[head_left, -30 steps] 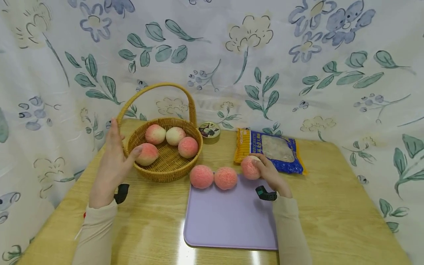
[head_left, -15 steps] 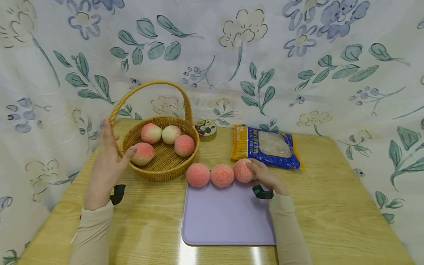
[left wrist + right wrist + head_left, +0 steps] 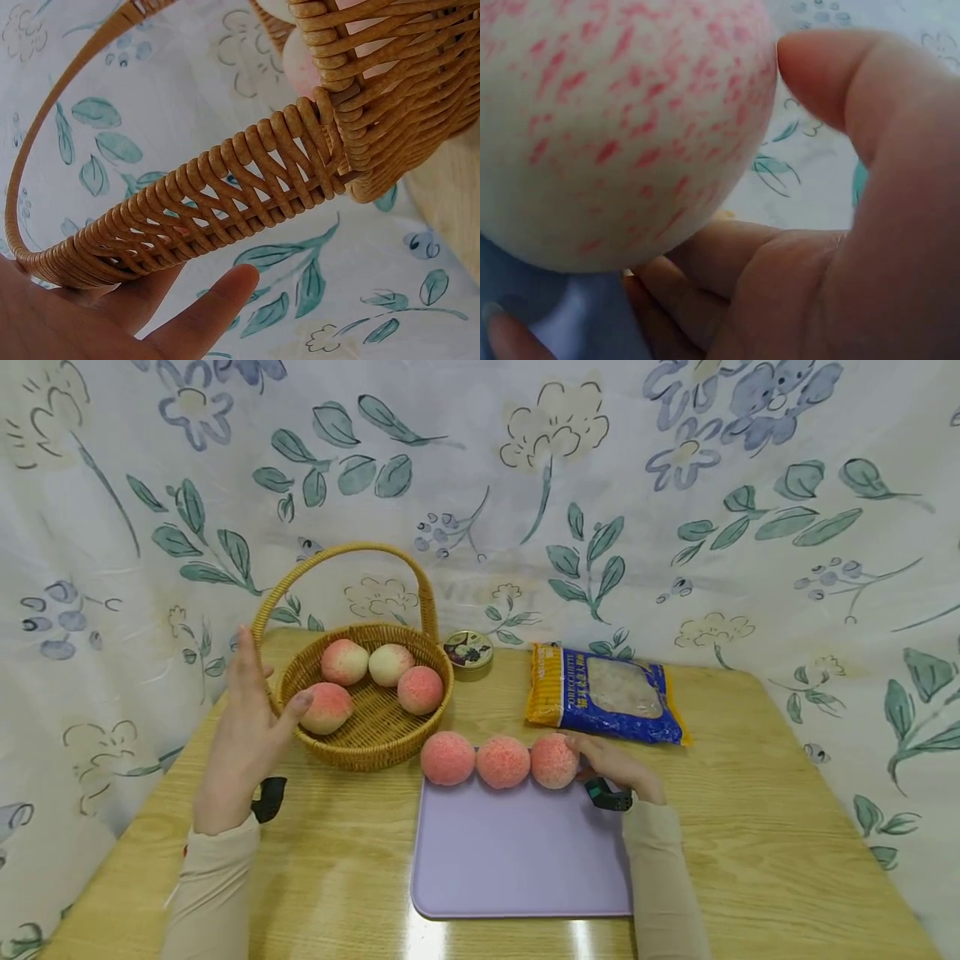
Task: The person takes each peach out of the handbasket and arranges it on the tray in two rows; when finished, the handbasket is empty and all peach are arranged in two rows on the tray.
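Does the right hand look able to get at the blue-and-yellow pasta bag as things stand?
Probably yes: the pasta bag lies just beyond the right hand on the table, with nothing visible between them. The hand is up against the rightmost peach, so it would likely leave that first.

Blue-and-yellow pasta bag [image 3: 609, 693], lying with a clear window over pale contents. Left of the bag and apart from it, a round gold-sided tin [image 3: 469, 656] with dark fruit pictured on top. Behind the bag, white cloth [image 3: 465, 427] printed with flowers and green leaves. Beneath it, a pale wooden table [image 3: 780, 827].
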Demonstrator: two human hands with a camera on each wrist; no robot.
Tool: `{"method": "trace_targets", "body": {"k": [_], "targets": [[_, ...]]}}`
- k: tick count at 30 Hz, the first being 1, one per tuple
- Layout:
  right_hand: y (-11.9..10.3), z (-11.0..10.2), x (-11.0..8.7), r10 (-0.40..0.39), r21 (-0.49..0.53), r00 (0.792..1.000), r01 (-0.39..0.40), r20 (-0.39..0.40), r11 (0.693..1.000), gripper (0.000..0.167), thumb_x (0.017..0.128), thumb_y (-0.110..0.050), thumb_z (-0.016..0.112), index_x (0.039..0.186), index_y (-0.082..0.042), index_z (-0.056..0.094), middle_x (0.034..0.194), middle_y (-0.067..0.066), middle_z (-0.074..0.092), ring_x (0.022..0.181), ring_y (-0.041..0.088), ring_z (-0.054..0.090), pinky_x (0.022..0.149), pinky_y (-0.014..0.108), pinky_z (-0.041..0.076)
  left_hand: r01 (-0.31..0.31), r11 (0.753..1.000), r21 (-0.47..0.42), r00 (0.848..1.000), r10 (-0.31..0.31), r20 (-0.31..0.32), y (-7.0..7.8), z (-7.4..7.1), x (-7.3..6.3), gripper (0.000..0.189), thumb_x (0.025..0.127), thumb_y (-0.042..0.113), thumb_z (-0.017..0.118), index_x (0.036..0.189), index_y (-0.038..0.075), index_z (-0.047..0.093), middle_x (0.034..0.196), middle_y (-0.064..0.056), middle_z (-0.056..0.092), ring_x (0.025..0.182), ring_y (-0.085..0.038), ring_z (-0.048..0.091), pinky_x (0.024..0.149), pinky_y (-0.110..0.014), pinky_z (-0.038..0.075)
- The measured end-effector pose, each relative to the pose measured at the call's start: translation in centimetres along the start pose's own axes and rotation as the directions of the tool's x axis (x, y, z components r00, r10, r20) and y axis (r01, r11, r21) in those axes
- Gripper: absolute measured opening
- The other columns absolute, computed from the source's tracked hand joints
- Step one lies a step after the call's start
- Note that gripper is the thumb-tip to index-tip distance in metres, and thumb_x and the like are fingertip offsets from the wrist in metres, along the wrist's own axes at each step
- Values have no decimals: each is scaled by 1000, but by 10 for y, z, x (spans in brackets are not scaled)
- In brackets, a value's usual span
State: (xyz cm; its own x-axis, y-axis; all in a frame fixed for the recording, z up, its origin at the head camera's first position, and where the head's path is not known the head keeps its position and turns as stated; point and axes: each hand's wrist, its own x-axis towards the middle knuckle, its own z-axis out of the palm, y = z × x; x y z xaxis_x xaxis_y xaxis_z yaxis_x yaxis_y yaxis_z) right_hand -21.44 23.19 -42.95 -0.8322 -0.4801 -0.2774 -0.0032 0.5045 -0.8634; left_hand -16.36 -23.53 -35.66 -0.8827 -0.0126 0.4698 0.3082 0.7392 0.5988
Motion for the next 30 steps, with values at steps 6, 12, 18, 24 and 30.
{"method": "trace_targets", "body": {"k": [6,12,18,24,30], "targets": [[-9,-3,-1,29,99,992,-17,-120,995,60,106,-37,32,148,6,29,152,30,30,134,46,40,93,45,53,11,1000,17,1000,-11,21,0,-4,1,92,98,48,51,154,26,-18,158,-26,2,127,-52,39,86,-74,35],[-33,-7,1,7,85,990,5,-141,996,63,106,-43,32,151,1,27,155,26,26,140,45,32,104,53,43,-6,1000,14,1000,6,16,-3,-2,3,92,97,49,51,154,26,-17,160,-23,-1,126,-52,40,89,-74,35],[-73,-4,17,-47,76,991,57,-127,995,59,105,-43,32,149,-3,31,155,21,30,140,42,33,109,58,35,8,1000,17,1000,-8,19,-4,-3,5,92,97,51,50,154,27,-17,162,-19,-5,128,-51,40,94,-74,33],[-113,15,43,-130,121,990,135,-48,983,51,106,-35,34,148,-4,36,151,21,37,137,41,40,105,58,40,17,1000,17,999,-18,28,-2,-2,7,93,96,55,48,154,26,-18,163,-15,-6,129,-49,41,98,-73,32],[-137,43,75,-192,132,980,184,51,974,50,107,-31,33,147,-1,36,149,24,40,135,43,41,103,54,44,27,1000,13,999,-28,36,-4,-3,4,93,96,55,48,154,26,-19,164,-12,-7,130,-48,40,101,-71,31]]}}
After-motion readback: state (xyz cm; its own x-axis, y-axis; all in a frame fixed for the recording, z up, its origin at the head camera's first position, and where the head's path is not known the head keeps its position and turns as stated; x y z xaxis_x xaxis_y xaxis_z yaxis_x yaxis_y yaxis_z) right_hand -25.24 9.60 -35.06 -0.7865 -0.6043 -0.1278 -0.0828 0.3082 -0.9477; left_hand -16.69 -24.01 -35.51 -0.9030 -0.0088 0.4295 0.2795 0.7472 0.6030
